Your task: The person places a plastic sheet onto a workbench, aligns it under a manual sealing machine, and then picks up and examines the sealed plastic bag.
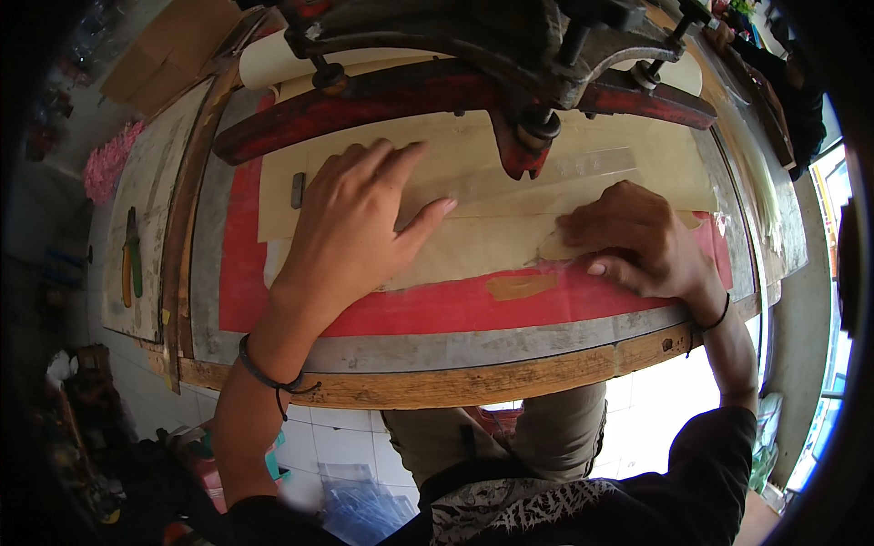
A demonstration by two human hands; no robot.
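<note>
My left hand (350, 214) is open over the tan sheet (328, 136), fingers stretched and thumb pointing right. My right hand (637, 237) is curled at the sheet's right front part, with thumb and fingers drawn together. Something pale shows by its fingertips, too small and blurred to name. Between the hands, a clear strip (610, 162) with faint marks lies on the tan sheet. Under these layers is a red sheet (391, 314) with a torn-looking brown patch (522, 286) near its front. A small dark metal block (298, 190) rests left of my left hand.
A red press bar (364, 96) with bolts hangs over the sheets, its notched prong reaching down between my hands. The table has a wooden front edge (455, 387). Pliers (132, 259) with yellow and green handles lie on a board at left. Stacked sheets (774, 200) stand at right.
</note>
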